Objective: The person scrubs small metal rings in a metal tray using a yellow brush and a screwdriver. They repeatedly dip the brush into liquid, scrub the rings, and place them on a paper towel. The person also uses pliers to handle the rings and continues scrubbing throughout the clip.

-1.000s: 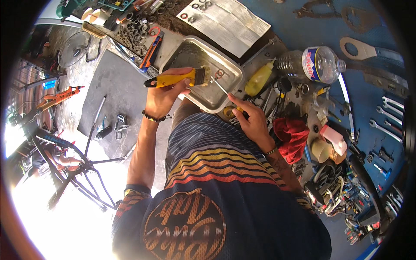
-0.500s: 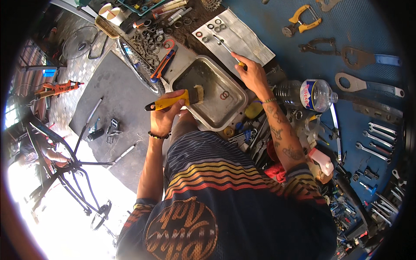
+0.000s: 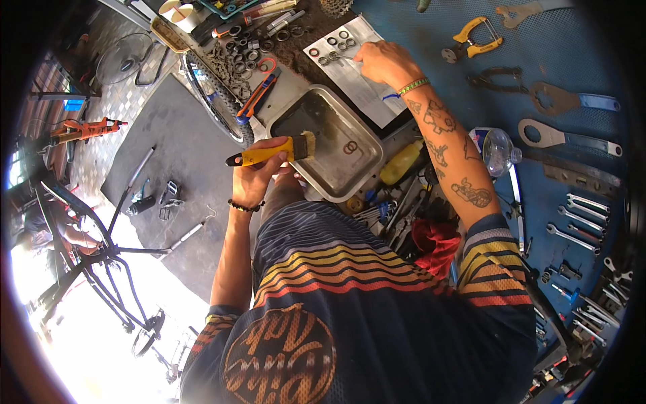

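My left hand (image 3: pixel 258 168) is closed round the yellow handle of a paintbrush (image 3: pixel 272 153), its pale bristles over the left side of a metal tray (image 3: pixel 377 151). Dark shallow liquid lies in the tray, along with two reddish rings (image 3: pixel 350 147). Over a white paper sheet (image 3: pixel 367 101), my right hand (image 3: pixel 387 64) grips a slim screwdriver (image 3: pixel 346 58); the fingers hide most of it. The tip reaches several small dark rings (image 3: pixel 333 56) set out in rows on the paper. A small blue thing (image 3: pixel 391 96) shows below that hand.
A blue and orange utility knife (image 3: pixel 258 97) lies left of the tray, near loose bearings and a chain (image 3: pixel 225 77). Pliers (image 3: pixel 474 39) and wrenches (image 3: pixel 572 135) hang on a blue board. A plastic bottle (image 3: pixel 498 153) and red cloth (image 3: pixel 434 246) are at right.
My right hand has moved up and right over the paper, and the ring on the screwdriver's tip is now down among the others. My left hand with the paintbrush has barely moved.
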Demonstrator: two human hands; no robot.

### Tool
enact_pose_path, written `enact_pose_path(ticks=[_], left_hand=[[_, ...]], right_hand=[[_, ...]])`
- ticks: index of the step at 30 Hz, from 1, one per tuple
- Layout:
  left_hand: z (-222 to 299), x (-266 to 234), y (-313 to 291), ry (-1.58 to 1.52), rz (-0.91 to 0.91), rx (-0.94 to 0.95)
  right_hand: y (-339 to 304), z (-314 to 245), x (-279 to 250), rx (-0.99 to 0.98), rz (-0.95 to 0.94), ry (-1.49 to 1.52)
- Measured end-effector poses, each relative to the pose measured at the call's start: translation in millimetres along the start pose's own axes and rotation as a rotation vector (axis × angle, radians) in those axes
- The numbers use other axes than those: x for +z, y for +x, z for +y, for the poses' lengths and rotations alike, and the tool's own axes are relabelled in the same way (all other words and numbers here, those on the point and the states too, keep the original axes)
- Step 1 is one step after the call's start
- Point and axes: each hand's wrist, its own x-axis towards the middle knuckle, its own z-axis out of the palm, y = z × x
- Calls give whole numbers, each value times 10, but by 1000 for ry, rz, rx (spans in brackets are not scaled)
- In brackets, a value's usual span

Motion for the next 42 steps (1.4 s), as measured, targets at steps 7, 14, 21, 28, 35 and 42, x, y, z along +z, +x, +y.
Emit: enact_pose_path(ticks=[7, 14, 21, 28, 35, 42], left_hand=[[-64, -14, 40, 42, 0, -13], [-159, 525, 386, 494, -38, 151], [-114, 964, 533, 741, -77, 237], [-103, 992, 274, 793, -118, 259], [-69, 726, 415, 703, -33, 359], [-40, 837, 660, 1173, -207, 386]], right_hand=[[-1161, 10, -658, 4, -38, 192], [-2406, -33, 118, 112, -166, 373], [-2645, -199, 536, 193, -86, 427], [-2570, -262, 626, 168, 0, 460], [-2556, -345, 691, 144, -78, 475], [-2699, -445, 820, 141, -4, 500]])
